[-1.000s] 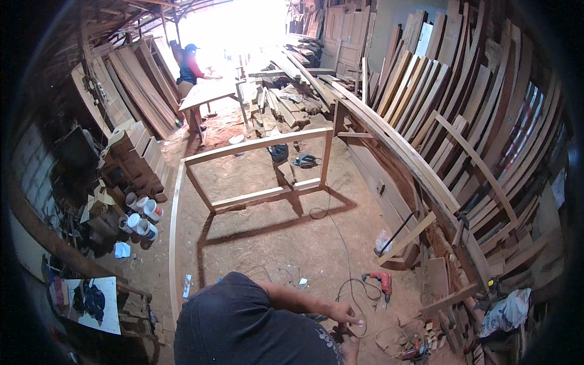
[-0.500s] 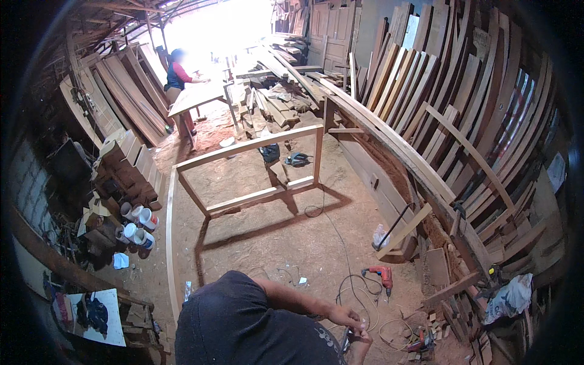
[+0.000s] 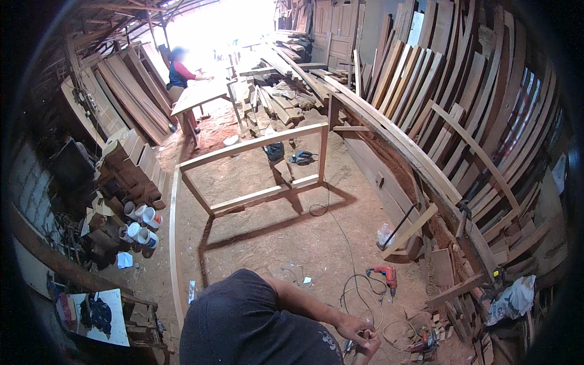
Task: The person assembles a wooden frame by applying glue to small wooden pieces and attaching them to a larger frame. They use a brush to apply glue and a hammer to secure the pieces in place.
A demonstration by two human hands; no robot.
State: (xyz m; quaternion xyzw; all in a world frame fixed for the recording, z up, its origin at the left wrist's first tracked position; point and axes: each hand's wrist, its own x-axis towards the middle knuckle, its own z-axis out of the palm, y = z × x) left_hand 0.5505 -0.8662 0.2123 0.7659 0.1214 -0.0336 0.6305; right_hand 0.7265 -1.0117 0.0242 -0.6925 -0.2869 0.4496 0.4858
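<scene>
My left arm, in a dark short sleeve, reaches across to the right at the lower edge. My left hand (image 3: 351, 327) is closed, its fingertips together against my right hand (image 3: 368, 347). The right hand's fingers are bent in a pinch close by. Whatever sits between the fingertips is too small to make out. A dark, shiny object shows just under the hands, partly hidden. Beyond them on the ground lies a red corded drill (image 3: 384, 277). Another red power tool (image 3: 424, 342) rests to the right, beside wood offcuts.
A rectangular wooden frame (image 3: 255, 145) stands ahead, a long timber (image 3: 175, 243) running from its left corner. Cables (image 3: 347, 243) snake over the dirt floor. Buckets (image 3: 148, 237) sit left; planks (image 3: 420, 79) lean right. A person (image 3: 179, 76) stands at a far table (image 3: 204, 97).
The view has shifted slightly, so the scene sits a little farther right. My hands remain together, a little lower in the picture, with their fingers slightly rearranged.
</scene>
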